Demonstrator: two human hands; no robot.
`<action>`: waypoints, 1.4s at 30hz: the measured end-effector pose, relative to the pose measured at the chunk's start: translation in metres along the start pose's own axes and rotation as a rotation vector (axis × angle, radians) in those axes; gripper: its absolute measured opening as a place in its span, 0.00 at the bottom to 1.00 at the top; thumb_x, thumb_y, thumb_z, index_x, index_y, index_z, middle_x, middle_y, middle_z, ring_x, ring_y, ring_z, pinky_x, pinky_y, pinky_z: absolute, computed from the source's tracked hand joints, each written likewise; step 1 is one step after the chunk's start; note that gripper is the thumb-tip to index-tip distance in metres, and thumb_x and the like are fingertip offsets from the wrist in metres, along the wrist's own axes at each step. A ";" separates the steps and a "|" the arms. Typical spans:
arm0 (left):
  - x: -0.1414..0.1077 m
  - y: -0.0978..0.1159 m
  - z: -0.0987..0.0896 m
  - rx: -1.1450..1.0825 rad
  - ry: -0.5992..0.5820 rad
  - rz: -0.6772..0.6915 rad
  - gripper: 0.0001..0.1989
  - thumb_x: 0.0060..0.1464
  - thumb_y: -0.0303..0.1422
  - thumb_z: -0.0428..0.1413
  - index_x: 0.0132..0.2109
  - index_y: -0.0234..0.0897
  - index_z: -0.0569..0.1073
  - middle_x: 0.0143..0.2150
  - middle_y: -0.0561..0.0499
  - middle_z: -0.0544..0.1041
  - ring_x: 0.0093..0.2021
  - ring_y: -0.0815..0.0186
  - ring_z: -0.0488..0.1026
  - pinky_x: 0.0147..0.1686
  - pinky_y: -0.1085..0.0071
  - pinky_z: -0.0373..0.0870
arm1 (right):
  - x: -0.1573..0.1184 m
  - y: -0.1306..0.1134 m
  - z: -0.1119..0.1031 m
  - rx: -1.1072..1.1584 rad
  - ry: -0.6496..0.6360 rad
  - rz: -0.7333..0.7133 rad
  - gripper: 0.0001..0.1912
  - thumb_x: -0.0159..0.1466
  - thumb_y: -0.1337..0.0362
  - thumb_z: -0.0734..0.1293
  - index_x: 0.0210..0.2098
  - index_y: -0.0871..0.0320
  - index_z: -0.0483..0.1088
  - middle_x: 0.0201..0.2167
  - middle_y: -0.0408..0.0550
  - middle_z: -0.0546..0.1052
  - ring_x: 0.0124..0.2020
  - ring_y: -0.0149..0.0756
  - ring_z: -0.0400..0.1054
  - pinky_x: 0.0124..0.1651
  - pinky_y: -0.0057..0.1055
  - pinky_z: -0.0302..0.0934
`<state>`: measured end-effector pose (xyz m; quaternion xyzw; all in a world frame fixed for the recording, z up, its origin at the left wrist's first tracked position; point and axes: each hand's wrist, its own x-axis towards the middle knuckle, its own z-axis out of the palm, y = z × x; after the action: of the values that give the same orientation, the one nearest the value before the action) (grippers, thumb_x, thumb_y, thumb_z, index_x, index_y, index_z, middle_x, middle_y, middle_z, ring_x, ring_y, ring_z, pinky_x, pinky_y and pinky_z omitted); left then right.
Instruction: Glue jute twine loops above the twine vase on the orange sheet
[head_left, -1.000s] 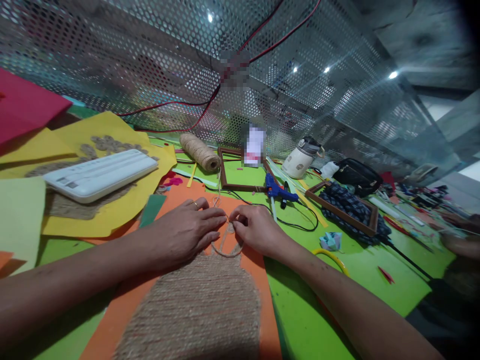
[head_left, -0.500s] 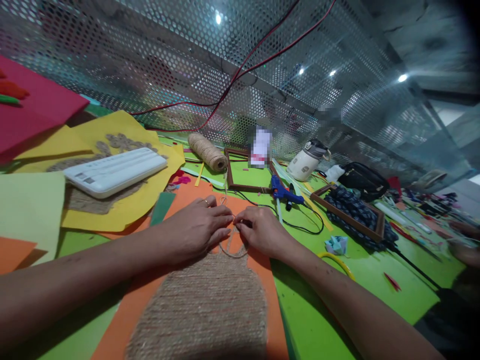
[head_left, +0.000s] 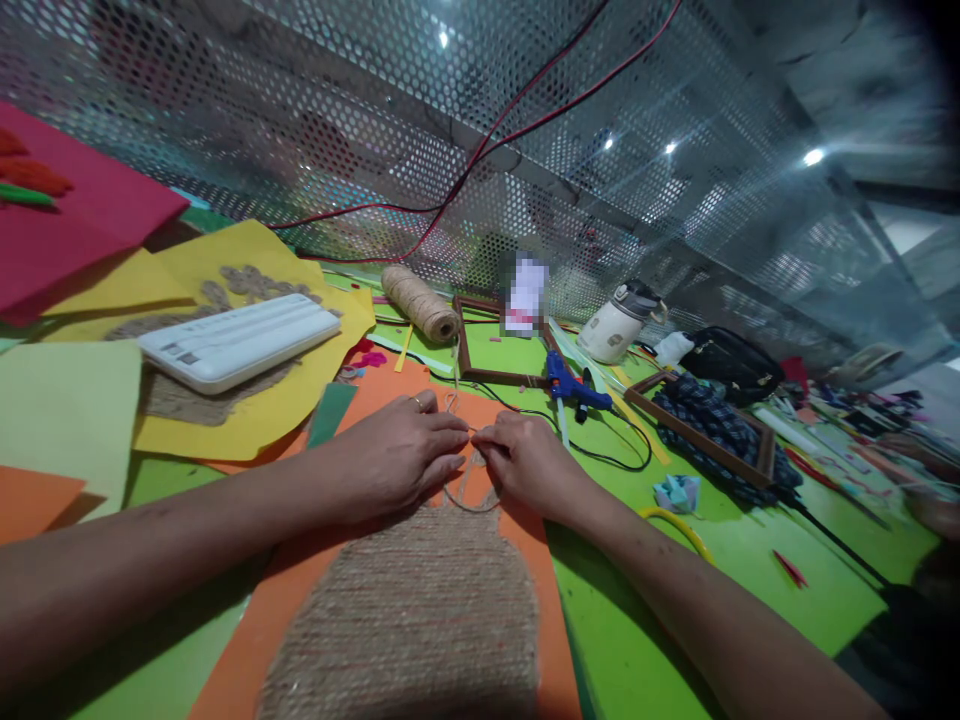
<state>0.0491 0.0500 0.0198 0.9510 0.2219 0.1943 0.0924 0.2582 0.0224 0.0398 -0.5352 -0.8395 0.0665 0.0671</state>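
An orange sheet (head_left: 559, 640) lies in front of me, its lower part covered by a vase-like shape of twine rows (head_left: 420, 610). Above that shape a loose loop of twine (head_left: 469, 508) curves over the orange. My left hand (head_left: 409, 450) rests on the sheet, fingers closed at the twine near the top. Just right of it, my right hand (head_left: 525, 460) pinches the same twine, fingertips almost touching the left ones. A twine roll (head_left: 420, 303) lies beyond, its strand running down toward my hands.
A white power bank (head_left: 240, 343) sits on yellow paper (head_left: 255, 250) at left. Beyond my right hand are a blue glue gun (head_left: 574, 385) with its cord, wooden frames (head_left: 499, 377), a bottle (head_left: 615, 325) and dark cloth (head_left: 705, 430). Part of another person's hand (head_left: 934, 510) shows at far right.
The whole view has shifted slightly, so things appear a little further right. Both hands keep nearly the same hold, with my right fingertips slightly closer to the left ones.
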 end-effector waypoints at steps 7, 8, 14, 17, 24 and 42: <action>0.000 -0.003 0.003 0.014 0.010 0.007 0.16 0.72 0.37 0.47 0.41 0.39 0.78 0.43 0.47 0.80 0.39 0.59 0.68 0.42 0.61 0.60 | 0.001 0.005 0.002 0.049 0.018 0.005 0.14 0.71 0.69 0.64 0.44 0.57 0.83 0.36 0.52 0.81 0.39 0.39 0.75 0.44 0.31 0.62; 0.000 -0.003 0.004 0.017 0.005 0.009 0.16 0.72 0.37 0.47 0.42 0.39 0.78 0.43 0.47 0.80 0.39 0.60 0.67 0.43 0.61 0.60 | 0.000 0.005 0.002 0.063 0.023 0.006 0.14 0.71 0.69 0.64 0.45 0.58 0.83 0.36 0.52 0.81 0.39 0.39 0.75 0.45 0.31 0.63; 0.001 -0.006 0.006 0.014 -0.034 -0.028 0.16 0.72 0.37 0.47 0.43 0.39 0.78 0.45 0.47 0.79 0.40 0.58 0.67 0.45 0.61 0.60 | 0.001 0.008 0.002 0.170 0.054 0.019 0.13 0.68 0.73 0.65 0.45 0.60 0.82 0.41 0.53 0.84 0.44 0.40 0.76 0.49 0.33 0.64; 0.001 -0.007 0.006 0.016 -0.043 -0.032 0.15 0.72 0.37 0.47 0.48 0.39 0.78 0.48 0.47 0.80 0.41 0.58 0.67 0.46 0.61 0.60 | 0.003 0.013 0.001 0.301 0.070 0.057 0.12 0.66 0.74 0.67 0.42 0.59 0.82 0.39 0.51 0.84 0.41 0.38 0.77 0.47 0.31 0.65; 0.001 -0.008 0.004 0.011 -0.022 -0.028 0.16 0.71 0.36 0.47 0.51 0.39 0.79 0.52 0.47 0.81 0.42 0.58 0.70 0.46 0.61 0.61 | 0.008 0.023 0.004 0.460 0.075 0.171 0.10 0.63 0.73 0.68 0.39 0.60 0.82 0.29 0.47 0.83 0.29 0.34 0.75 0.37 0.28 0.65; 0.004 -0.002 0.003 0.045 -0.034 -0.048 0.15 0.72 0.37 0.48 0.47 0.40 0.79 0.43 0.48 0.81 0.39 0.59 0.68 0.42 0.63 0.60 | 0.005 0.008 0.003 0.533 0.040 0.295 0.09 0.62 0.71 0.68 0.33 0.62 0.84 0.26 0.50 0.83 0.27 0.37 0.75 0.32 0.29 0.65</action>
<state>0.0533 0.0532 0.0177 0.9504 0.2475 0.1708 0.0792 0.2625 0.0306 0.0353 -0.6161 -0.7041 0.2829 0.2113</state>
